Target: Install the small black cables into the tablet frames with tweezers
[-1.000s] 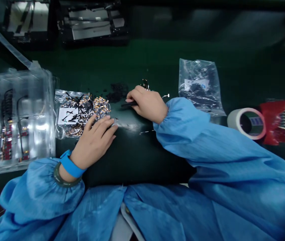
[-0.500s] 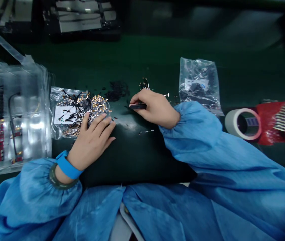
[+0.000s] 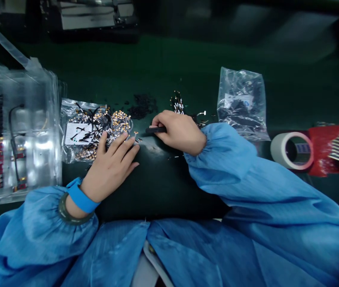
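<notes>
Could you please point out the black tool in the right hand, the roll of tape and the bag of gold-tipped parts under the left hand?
black tool [image 3: 156,129], head view, on its exposed shaft.
roll of tape [image 3: 278,148], head view, on its outer side.
bag of gold-tipped parts [image 3: 76,133], head view, on its white label.

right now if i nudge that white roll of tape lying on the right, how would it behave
The white roll of tape lies tilted against the red packet, so it would probably slide or tip flat, not roll. Its hollow core suggests it is light.

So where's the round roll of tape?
In the head view, the pale round roll of tape lies on the dark green table at the far right, between a clear plastic bag and red packaging.
</notes>
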Available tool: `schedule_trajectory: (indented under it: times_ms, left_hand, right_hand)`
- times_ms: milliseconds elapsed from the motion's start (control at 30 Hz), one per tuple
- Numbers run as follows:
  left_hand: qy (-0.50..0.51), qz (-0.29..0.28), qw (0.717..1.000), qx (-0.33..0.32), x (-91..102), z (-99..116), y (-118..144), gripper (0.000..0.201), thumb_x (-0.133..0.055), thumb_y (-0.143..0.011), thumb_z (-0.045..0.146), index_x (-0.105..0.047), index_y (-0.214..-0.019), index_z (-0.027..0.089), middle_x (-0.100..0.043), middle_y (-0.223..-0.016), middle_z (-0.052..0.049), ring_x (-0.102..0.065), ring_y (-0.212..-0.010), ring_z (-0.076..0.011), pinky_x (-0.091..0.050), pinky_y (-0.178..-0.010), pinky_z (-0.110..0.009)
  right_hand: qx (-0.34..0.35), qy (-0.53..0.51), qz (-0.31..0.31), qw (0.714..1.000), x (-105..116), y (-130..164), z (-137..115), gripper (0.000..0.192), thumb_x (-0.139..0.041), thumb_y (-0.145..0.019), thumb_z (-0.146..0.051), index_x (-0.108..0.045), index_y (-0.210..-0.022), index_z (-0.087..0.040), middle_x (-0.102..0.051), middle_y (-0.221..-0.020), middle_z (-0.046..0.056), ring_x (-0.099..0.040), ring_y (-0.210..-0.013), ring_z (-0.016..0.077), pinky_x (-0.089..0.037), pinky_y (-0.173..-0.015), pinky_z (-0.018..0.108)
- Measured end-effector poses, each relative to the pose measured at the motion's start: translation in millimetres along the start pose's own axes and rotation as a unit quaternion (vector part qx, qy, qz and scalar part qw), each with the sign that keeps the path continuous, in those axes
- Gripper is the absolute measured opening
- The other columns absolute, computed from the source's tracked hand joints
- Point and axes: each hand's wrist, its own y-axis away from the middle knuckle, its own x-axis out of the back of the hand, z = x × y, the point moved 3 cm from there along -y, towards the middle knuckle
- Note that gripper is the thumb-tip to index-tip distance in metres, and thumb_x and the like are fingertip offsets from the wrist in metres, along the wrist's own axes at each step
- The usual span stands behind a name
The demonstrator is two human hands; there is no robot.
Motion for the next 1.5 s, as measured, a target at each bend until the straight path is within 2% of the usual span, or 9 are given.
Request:
schedule_trajectory:
  times_ms: [100,167,333,433,600,767,900,1133,1500]
  left_hand:
    - [-0.003,0.002,1.0,-0.004,-0.2,0.1,0.4,0.033,-0.049,-0.093,0.023,-0.058,-0.123,0.011,-0.062,-0.127,-0.017,-0.05,-0.126,-0.0348,-0.032,-0.105,-0.068]
    - [-0.003,0.005,1.0,-0.006,-0.3,0.2,1.0,0.033,-0.049,-0.093,0.024,-0.058,-0.122,0.011,-0.062,-0.127,-0.017,-0.05,-0.126,-0.0347,-0.033,-0.105,-0.068]
    - [0.002,0.006,1.0,-0.013,-0.5,1.6,1.9,0.031,-0.05,-0.093,0.024,-0.06,-0.12,0.011,-0.062,-0.127,-0.016,-0.052,-0.125,-0.0343,-0.035,-0.104,-0.067]
    - [0.005,0.003,1.0,-0.011,-0.4,1.9,2.0,0.03,-0.05,-0.093,0.023,-0.06,-0.119,0.012,-0.062,-0.127,-0.016,-0.052,-0.125,-0.0338,-0.035,-0.105,-0.068]
    - [0.012,0.005,1.0,-0.01,-0.6,1.5,1.9,0.031,-0.049,-0.094,0.024,-0.06,-0.119,0.012,-0.062,-0.127,-0.017,-0.052,-0.124,-0.0338,-0.034,-0.104,-0.069]
    - [0.023,0.005,1.0,-0.004,-1.3,1.6,2.6,0.031,-0.05,-0.093,0.022,-0.06,-0.121,0.013,-0.062,-0.126,-0.017,-0.052,-0.125,-0.0339,-0.033,-0.104,-0.069]
    - [0.015,0.004,1.0,-0.006,-0.5,2.6,3.2,0.032,-0.049,-0.093,0.021,-0.06,-0.121,0.011,-0.064,-0.123,-0.018,-0.053,-0.123,-0.0349,-0.034,-0.103,-0.07]
    - [0.024,-0.007,1.0,-0.009,-0.3,2.9,5.3,0.03,-0.051,-0.093,0.022,-0.061,-0.12,0.013,-0.061,-0.128,-0.017,-0.05,-0.127,-0.0338,-0.032,-0.105,-0.071]
    - [0.017,-0.006,1.0,-0.023,0.2,3.0,6.4,0.026,-0.047,-0.093,0.018,-0.064,-0.113,0.015,-0.058,-0.132,-0.017,-0.05,-0.128,-0.032,-0.035,-0.104,-0.069]
  right_hand:
    - [-0.049,0.022,-0.013,0.998,3.0,-4.6,-3.8,0.019,-0.051,-0.084,-0.027,-0.066,-0.092,-0.018,-0.068,-0.093,0.008,-0.061,-0.085,0.024,-0.039,-0.066,0.032]
    - [-0.037,0.026,-0.007,0.999,7.7,-6.1,-1.4,0.02,-0.052,-0.085,-0.031,-0.065,-0.091,-0.018,-0.068,-0.09,0.007,-0.061,-0.082,0.0232,-0.039,-0.066,0.032]
    - [0.111,-0.038,0.015,0.993,16.3,-2.2,14.3,0.019,-0.053,-0.084,-0.021,-0.064,-0.1,-0.019,-0.064,-0.099,0.006,-0.059,-0.088,0.0193,-0.042,-0.072,0.029]
    - [0.155,-0.058,-0.007,0.986,12.4,0.7,19.3,0.02,-0.053,-0.086,-0.022,-0.064,-0.102,-0.02,-0.062,-0.106,0.007,-0.058,-0.091,0.0185,-0.042,-0.072,0.028]
    - [0.1,0.008,-0.029,0.994,6.3,1.2,7.5,0.018,-0.051,-0.086,-0.021,-0.066,-0.097,-0.018,-0.062,-0.101,0.007,-0.058,-0.085,0.0191,-0.039,-0.066,0.028]
    - [0.032,-0.047,0.032,0.998,-2.7,5.9,-17.9,0.014,-0.053,-0.086,-0.02,-0.065,-0.093,-0.019,-0.062,-0.098,0.005,-0.058,-0.086,0.0181,-0.039,-0.067,0.027]
    - [0.04,-0.051,0.077,0.995,-16.5,6.8,-31.7,0.018,-0.048,-0.091,-0.022,-0.065,-0.094,-0.018,-0.062,-0.098,0.006,-0.058,-0.086,0.0165,-0.039,-0.066,0.026]
    - [0.091,0.015,0.095,0.991,-21.8,14.3,-35.3,0.031,-0.037,-0.098,-0.028,-0.066,-0.098,-0.017,-0.063,-0.097,0.009,-0.057,-0.086,0.0184,-0.039,-0.067,0.029]
    - [0.133,0.127,0.025,0.983,-28.5,27.8,-49.2,0.041,-0.03,-0.095,-0.016,-0.058,-0.124,-0.007,-0.063,-0.09,0.014,-0.056,-0.081,0.0222,-0.038,-0.055,0.032]
